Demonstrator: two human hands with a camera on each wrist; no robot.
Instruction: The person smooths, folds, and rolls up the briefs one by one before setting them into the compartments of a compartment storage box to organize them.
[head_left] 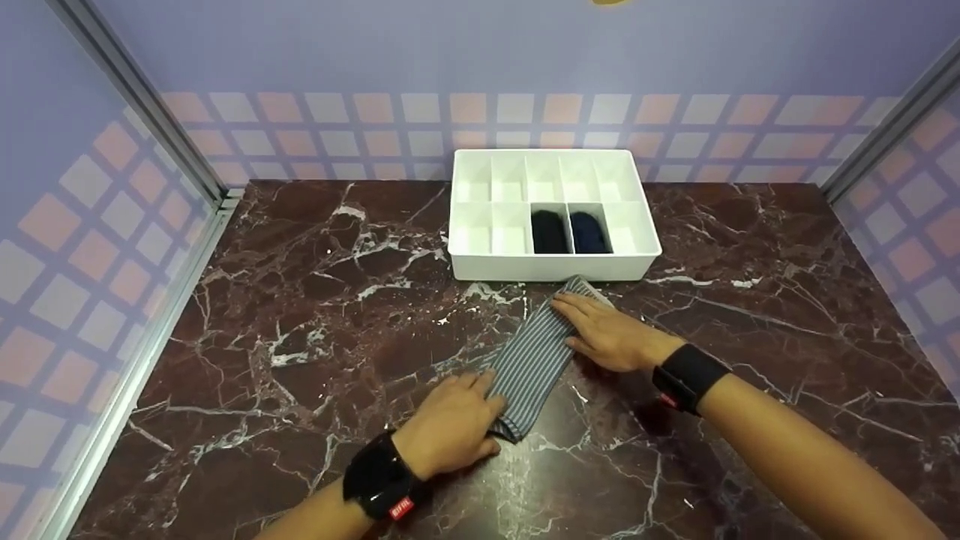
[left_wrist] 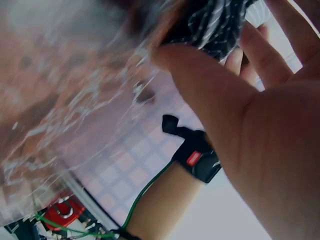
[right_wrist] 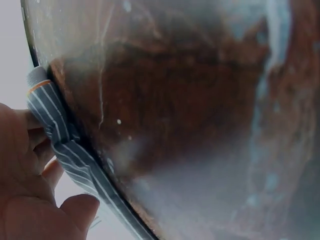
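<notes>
A grey, white-striped fabric piece (head_left: 534, 356) lies as a long flat strip, slanting across the dark marble table. Its far end lies close to the front of the white divided box (head_left: 555, 268). My right hand (head_left: 611, 334) rests on the upper part, fingers extended over the stripes. In the right wrist view, the striped fabric (right_wrist: 75, 162) has a plain grey end band edged in orange. My left hand (head_left: 454, 420) touches the lower left edge with its fingers, thumb beside the near corner. From the left wrist, the fabric (left_wrist: 220, 30) shows between thumb and fingers.
Two front compartments of the box hold a black fabric bundle (head_left: 550, 232) and a navy fabric bundle (head_left: 589, 232). A checkered wall (head_left: 360, 124) stands behind the table, and side panels with metal frames (head_left: 142, 82) border it.
</notes>
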